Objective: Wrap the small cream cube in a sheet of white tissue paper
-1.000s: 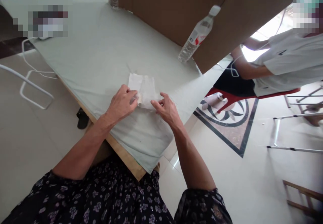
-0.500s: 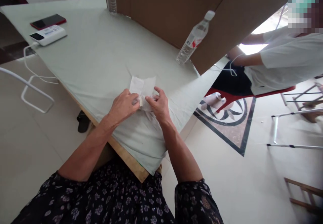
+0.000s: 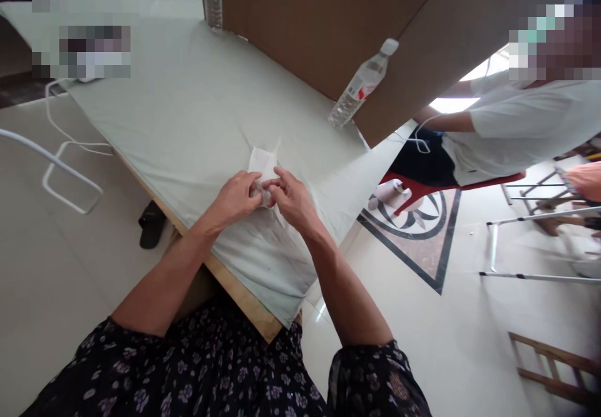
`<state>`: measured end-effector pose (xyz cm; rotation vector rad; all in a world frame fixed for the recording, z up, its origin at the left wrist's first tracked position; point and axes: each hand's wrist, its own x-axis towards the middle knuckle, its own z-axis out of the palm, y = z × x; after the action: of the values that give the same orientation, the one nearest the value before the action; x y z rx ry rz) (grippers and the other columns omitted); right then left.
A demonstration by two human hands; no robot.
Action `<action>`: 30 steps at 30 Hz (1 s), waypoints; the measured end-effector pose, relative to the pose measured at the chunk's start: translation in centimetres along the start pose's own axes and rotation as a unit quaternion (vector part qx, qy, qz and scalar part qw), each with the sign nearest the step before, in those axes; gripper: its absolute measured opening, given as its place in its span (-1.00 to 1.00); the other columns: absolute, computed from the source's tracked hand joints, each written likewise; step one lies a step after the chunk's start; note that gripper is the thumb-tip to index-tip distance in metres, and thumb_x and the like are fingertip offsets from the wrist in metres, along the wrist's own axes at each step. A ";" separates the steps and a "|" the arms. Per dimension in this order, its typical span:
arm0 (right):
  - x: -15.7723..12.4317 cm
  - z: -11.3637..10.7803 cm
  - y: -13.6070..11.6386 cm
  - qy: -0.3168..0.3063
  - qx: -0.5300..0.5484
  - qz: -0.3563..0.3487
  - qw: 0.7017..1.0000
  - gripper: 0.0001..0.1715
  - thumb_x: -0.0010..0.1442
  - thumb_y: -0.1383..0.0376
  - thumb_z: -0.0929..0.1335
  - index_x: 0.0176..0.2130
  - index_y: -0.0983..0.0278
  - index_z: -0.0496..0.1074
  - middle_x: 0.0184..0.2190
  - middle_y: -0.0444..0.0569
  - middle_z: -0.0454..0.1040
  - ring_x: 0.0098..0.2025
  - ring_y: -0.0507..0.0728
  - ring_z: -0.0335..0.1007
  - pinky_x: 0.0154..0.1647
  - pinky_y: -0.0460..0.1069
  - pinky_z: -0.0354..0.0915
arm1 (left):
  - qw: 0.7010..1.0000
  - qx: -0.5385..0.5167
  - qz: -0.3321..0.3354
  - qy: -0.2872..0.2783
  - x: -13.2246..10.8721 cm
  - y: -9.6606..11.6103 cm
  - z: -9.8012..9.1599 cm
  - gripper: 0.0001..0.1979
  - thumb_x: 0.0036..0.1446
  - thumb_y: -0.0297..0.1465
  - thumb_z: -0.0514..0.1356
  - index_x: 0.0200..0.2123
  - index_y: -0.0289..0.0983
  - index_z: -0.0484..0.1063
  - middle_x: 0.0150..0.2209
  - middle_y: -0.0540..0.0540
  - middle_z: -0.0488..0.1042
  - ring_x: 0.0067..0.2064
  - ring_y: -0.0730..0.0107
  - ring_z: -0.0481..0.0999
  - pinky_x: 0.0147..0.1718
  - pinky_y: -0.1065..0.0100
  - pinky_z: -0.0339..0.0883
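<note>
A thin white sheet of paper (image 3: 263, 159) lies on the cloth-covered table, its far end showing beyond my fingers. My left hand (image 3: 238, 196) presses the sheet's near left side, fingers curled and closed on it. From the right, my right hand (image 3: 292, 198) pinches the paper's near right side, thumb and forefinger close to the left fingertips. Something small and crumpled shows between the two hands, but the fingers cover most of it. Both hands rest low over the tabletop near its front corner.
A water bottle (image 3: 364, 82) leans against a large cardboard panel (image 3: 319, 29); another bottle (image 3: 214, 0) stands farther left. The pale green cloth (image 3: 178, 104) covers the table. A white cable (image 3: 56, 129) hangs off the left edge. Another person in a white shirt (image 3: 526, 123) sits at right.
The sheet's right part has been folded inward, so the paper looks narrower. My right hand has moved slightly left and its fingers have come closer to my left hand. The view has shifted slightly.
</note>
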<state>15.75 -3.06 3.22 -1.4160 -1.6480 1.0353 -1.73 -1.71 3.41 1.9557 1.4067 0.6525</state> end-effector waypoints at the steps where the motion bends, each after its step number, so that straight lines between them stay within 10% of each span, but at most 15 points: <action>1: -0.1 -0.1 0.1 -0.008 -0.031 -0.023 0.999 -0.38 0.32 0.30 0.30 0.33 0.27 0.32 -0.04 0.06 0.68 -0.37 0.05 0.56 -0.17 0.04 0.54 | 0.999 -0.051 -0.013 0.003 -0.1 -0.2 0.0 -0.46 0.06 -0.43 0.20 0.15 -0.38 0.50 -0.29 -0.04 0.43 -0.27 0.33 0.42 -0.17 0.27 0.35; 5: 0.2 -0.4 0.5 -0.039 -0.118 -0.074 0.989 -0.28 0.26 0.44 0.27 0.38 0.26 0.27 0.05 0.08 0.66 -0.23 0.12 0.61 -0.01 0.12 0.53 | 0.983 -0.168 -0.062 0.024 -0.3 -0.2 0.5 -0.29 0.08 -0.30 0.27 0.30 -0.40 0.35 -0.32 0.03 0.43 -0.33 0.39 0.42 -0.22 0.31 0.38; 10: 1.2 -1.2 0.9 -0.103 -0.026 -0.055 0.993 -0.29 0.23 0.41 0.26 0.35 0.23 0.28 0.03 0.01 0.65 -0.54 -0.05 0.44 -0.26 0.01 0.54 | 0.990 -0.069 -0.081 0.094 -0.1 0.5 1.7 -0.43 0.11 -0.37 0.26 0.21 -0.37 0.45 -0.41 0.07 0.36 -0.36 0.37 0.37 -0.15 0.25 0.37; 17: 3.0 -2.8 1.9 0.072 0.124 0.122 0.982 -0.51 0.18 0.27 0.43 0.09 0.33 0.41 -0.19 0.04 0.64 -0.55 -0.03 0.44 -0.65 -0.12 0.22 | 0.992 -0.051 -0.056 0.096 -0.1 0.1 2.3 -0.39 0.09 -0.42 0.25 0.25 -0.37 0.43 -0.39 0.08 0.32 -0.40 0.41 0.28 -0.15 0.25 0.38; 21: 5.1 -2.7 1.7 0.025 0.141 0.210 0.967 -0.69 0.18 0.29 0.48 -0.08 0.31 0.44 -0.36 -0.02 0.61 -0.58 0.01 0.42 -0.71 -0.11 0.16 | 0.993 -0.037 -0.036 0.104 -0.3 -0.3 2.5 -0.38 0.11 -0.40 0.24 0.27 -0.34 0.41 -0.40 0.08 0.30 -0.40 0.41 0.29 -0.17 0.28 0.38; 30: 9.5 -1.5 2.4 -0.070 0.041 0.147 0.986 -0.68 0.11 0.29 0.50 -0.49 0.21 0.30 -0.77 -0.32 0.20 -0.71 -0.07 0.06 -0.70 -0.12 -0.04 | 0.988 0.150 -0.020 0.025 -0.8 1.6 1.5 -0.50 0.29 -0.41 0.14 0.27 -0.15 0.50 -0.13 -0.13 0.46 -0.19 0.24 0.50 -0.17 0.28 0.40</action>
<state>16.75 6.71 1.89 -1.5935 -1.5015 1.3806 0.05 -3.08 3.54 2.1454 1.6500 0.4959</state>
